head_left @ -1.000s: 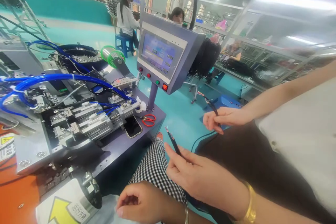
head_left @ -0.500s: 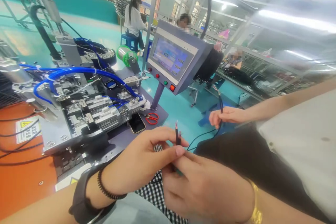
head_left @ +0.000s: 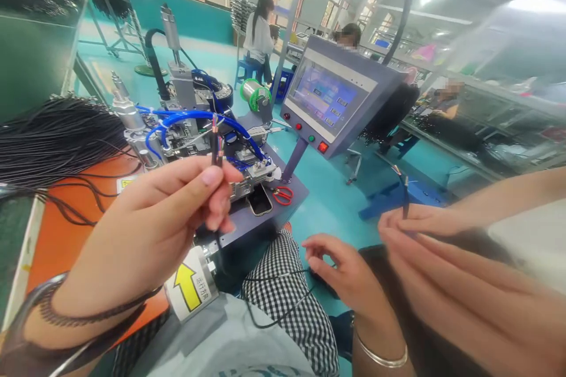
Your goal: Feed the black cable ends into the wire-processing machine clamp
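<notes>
Two black cable ends (head_left: 216, 150), with thin coloured wires bared at their tips, stand upright in the pinch of my left hand (head_left: 177, 200). That hand is raised in front of the machine. Below it the black cable hangs in a loop (head_left: 265, 325) across my checked trousers and runs toward my right hand (head_left: 342, 274). My right hand is lower, over my lap, its fingers loosely bent with a gap between thumb and forefinger. No item shows between its fingers; the cable passes close by its fingertips.
At right a co-worker's hands (head_left: 411, 224) hold another stripped black cable. The machine with blue hoses (head_left: 194, 121) stands ahead, near a control screen (head_left: 325, 94). A phone (head_left: 260, 200) and red-handled scissors (head_left: 283, 195) lie beside it. Black cables (head_left: 57, 135) are piled at left.
My left hand has moved left and up with the cable ends. My right hand has come away from it to the right. The co-worker's hands are now together, and the view has shifted left.
</notes>
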Tool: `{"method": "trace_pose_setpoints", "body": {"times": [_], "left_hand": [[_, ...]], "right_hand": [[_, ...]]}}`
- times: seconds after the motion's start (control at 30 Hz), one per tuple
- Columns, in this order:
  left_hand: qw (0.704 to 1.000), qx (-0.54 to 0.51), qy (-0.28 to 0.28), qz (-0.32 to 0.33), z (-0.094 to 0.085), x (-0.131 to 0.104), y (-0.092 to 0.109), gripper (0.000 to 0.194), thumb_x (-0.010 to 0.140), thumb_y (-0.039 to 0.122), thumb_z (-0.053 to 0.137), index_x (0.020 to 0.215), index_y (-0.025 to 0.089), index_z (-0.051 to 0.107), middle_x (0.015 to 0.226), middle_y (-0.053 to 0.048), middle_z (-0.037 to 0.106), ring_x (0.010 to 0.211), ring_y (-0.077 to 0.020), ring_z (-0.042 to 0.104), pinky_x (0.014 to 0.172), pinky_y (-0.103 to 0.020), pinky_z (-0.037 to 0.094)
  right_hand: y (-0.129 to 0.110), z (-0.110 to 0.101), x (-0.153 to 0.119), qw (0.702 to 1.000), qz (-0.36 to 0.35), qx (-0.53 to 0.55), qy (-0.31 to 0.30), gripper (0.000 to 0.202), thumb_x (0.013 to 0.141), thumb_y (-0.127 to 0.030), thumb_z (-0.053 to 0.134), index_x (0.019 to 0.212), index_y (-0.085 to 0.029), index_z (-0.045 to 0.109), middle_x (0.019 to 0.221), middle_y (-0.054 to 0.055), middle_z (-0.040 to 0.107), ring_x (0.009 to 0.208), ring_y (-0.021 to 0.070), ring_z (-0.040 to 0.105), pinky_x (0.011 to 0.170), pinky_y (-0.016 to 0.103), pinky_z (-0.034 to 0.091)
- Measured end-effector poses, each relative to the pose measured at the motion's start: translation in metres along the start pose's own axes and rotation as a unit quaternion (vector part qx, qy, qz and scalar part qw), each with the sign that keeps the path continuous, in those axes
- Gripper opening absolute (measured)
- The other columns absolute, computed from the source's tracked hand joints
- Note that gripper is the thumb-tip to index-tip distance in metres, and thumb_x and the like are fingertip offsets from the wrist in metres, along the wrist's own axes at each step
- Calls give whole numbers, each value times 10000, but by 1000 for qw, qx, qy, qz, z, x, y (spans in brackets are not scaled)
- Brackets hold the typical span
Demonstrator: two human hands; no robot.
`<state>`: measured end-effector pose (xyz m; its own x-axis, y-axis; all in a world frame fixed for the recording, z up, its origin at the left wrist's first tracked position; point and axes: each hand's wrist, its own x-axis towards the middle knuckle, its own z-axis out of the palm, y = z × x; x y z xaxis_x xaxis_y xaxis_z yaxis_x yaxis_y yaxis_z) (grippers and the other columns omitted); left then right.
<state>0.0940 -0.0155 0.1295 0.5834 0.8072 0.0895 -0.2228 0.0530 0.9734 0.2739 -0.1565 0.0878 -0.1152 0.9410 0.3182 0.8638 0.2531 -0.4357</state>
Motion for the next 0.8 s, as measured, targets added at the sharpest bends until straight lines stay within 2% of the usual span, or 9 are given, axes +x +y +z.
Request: {"method": "trace_pose_setpoints", "body": {"times": [0.07, 0.13, 0.23, 0.33, 0.4, 0.5, 0.7, 0.8], "left_hand": [[998, 34, -18, -49, -9, -7, -1, 207, 822, 367, 599, 851, 165, 632, 546, 46, 463, 490, -63, 423, 436, -159, 370], [989, 76, -65, -109, -15, -14, -10, 296, 818, 454, 584, 820, 161, 623, 535, 56, 413, 470, -45, 347, 415, -145, 295], [966, 159, -109, -170, -20, -26, -29, 383, 818, 530, 546, 727, 160, 569, 545, 62, 387, 490, -44, 305, 424, -144, 241], [946, 236, -112, -194, -28, -38, -40, 424, 831, 541, 518, 640, 168, 452, 554, 65, 386, 504, -53, 303, 441, -161, 244], [939, 257, -99, -208, -35, -46, -40, 408, 828, 529, 528, 648, 175, 433, 568, 67, 382, 520, -61, 311, 460, -171, 262], [936, 257, -76, -228, -43, -55, -34, 371, 809, 488, 569, 649, 176, 446, 585, 64, 392, 545, -72, 330, 493, -183, 295], [933, 229, -21, -276, -51, -60, -35, 297, 734, 393, 668, 645, 176, 486, 573, 61, 441, 546, -76, 382, 512, -186, 318], [938, 187, -31, -289, -56, -60, -38, 285, 755, 409, 651, 668, 176, 512, 589, 51, 500, 538, -73, 414, 506, -181, 331]], "right_hand": [[2, 7, 1, 998, 22, 49, 17, 232, 868, -338, 573, 1028, -186, 647, 870, 61, 675, 879, 192, 626, 792, 317, 527], [3, 17, 4, 984, 83, 154, 44, 227, 869, -339, 572, 1018, -189, 655, 848, 54, 672, 837, 179, 628, 752, 298, 526], [0, 40, 15, 920, 172, 346, 59, 203, 874, -332, 571, 1013, -213, 659, 844, 32, 666, 782, 147, 619, 716, 270, 515], [-9, 63, 33, 868, 175, 461, 53, 177, 846, -325, 613, 994, -239, 658, 840, 5, 659, 758, 126, 603, 702, 250, 500], [-17, 74, 43, 855, 169, 488, 45, 111, 832, -300, 627, 908, -227, 663, 798, -6, 651, 727, 116, 590, 678, 237, 487], [-26, 83, 52, 853, 161, 495, 22, 54, 824, -241, 617, 800, -203, 648, 752, -12, 638, 695, 110, 575, 652, 230, 471], [-32, 93, 56, 838, 147, 526, -10, 79, 798, -186, 621, 865, -213, 653, 781, -12, 633, 707, 118, 570, 644, 236, 470], [-32, 97, 58, 839, 144, 525, -1, 45, 824, -208, 614, 837, -220, 655, 777, -13, 636, 712, 117, 568, 652, 241, 464]]}}
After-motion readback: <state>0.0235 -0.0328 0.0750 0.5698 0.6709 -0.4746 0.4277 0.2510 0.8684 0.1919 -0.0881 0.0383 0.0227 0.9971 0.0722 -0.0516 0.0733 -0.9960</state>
